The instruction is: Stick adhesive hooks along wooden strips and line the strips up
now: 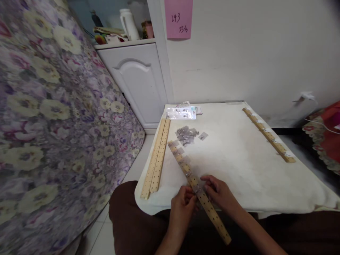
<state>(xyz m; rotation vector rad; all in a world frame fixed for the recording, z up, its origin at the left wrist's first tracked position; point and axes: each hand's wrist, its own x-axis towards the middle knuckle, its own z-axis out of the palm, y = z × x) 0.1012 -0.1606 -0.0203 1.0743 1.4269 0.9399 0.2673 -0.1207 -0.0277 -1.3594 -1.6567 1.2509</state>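
Observation:
A long wooden strip with rows of holes (pixel 211 210) lies slantwise, its near end past the table edge. Several small clear plastic cards with tiny metal pieces sit along its upper half; one such card (pixel 197 189) lies between my hands. My left hand (pixel 182 203) is closed at the strip's left edge, thumb and fingers curled against it, some fingertips hidden. On the other side, my right hand (pixel 216 191) has its fingers bent by the strip's right edge, near that card; whether they pinch its edge is too small to make out.
A pile of small clear cards (pixel 186 135) lies beyond the strip, with a single card (pixel 203 136) beside it. Two perforated wooden strips (pixel 156 159) rest at left, another loaded strip (pixel 268 135) at right. Clear packaging (pixel 181 113) lies at the back. A floral curtain (pixel 66 106) hangs left.

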